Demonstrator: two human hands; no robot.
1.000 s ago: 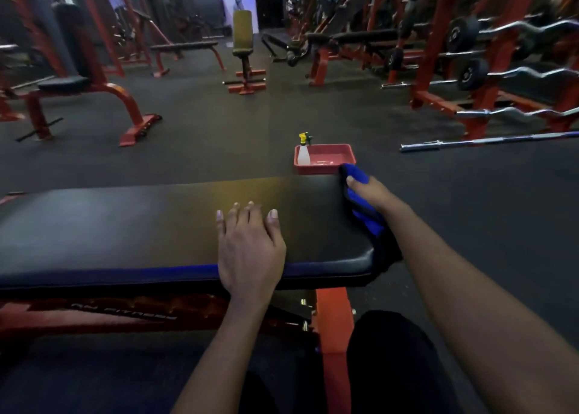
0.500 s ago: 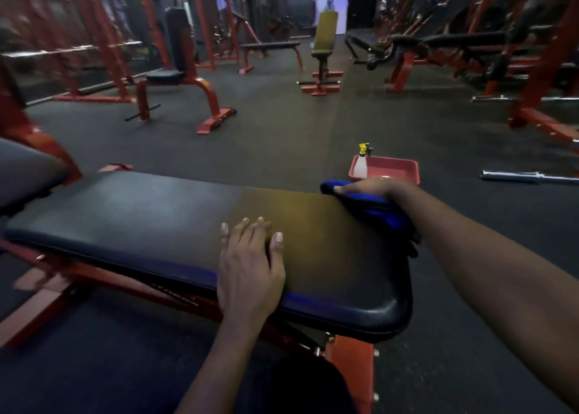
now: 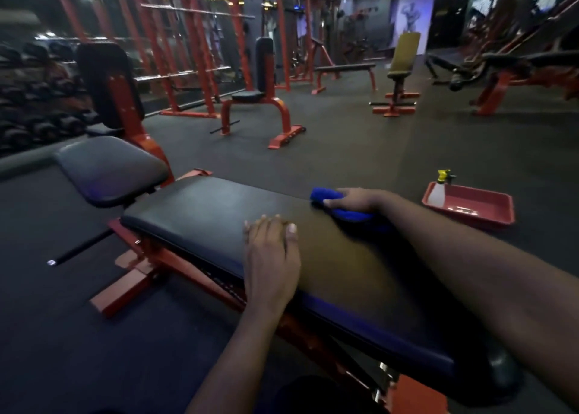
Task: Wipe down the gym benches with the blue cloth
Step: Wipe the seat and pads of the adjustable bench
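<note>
At the far left, dumbbells sit in shadow, too dim and blurred to count. Right of them an upright black pad rises on a red post. In front of it is the seat pad of the bench, a red frame standing on the dark floor. A dark bar juts from the frame's left end, low over the floor.

The long black surface runs from beside the seat pad down toward the lower right. It has a blue sheen along its near edge.

The left hand lies palm down on the near edge of the surface, about midway along. Its grip is flat, with the fingers straight and close together and the thumb alongside, and it holds nothing.

Just right of it and farther back, the blue cloth is bunched on the far side of the surface. The right hand is on top of the cloth. Its grip seems to close over the bunch, with the thumb along the near side, but blur hides how far the fingers wrap. One end of the cloth sticks out past the fingertips to the left, and more shows under the palm. The right forearm crosses the surface from the lower right.

Beyond the bench to the right, a red tray rests on the floor, apart from the bench. A white bottle with a yellow trigger head stands upright in the tray's left corner.

Farther back, more red-framed benches and racks line the room.
</note>
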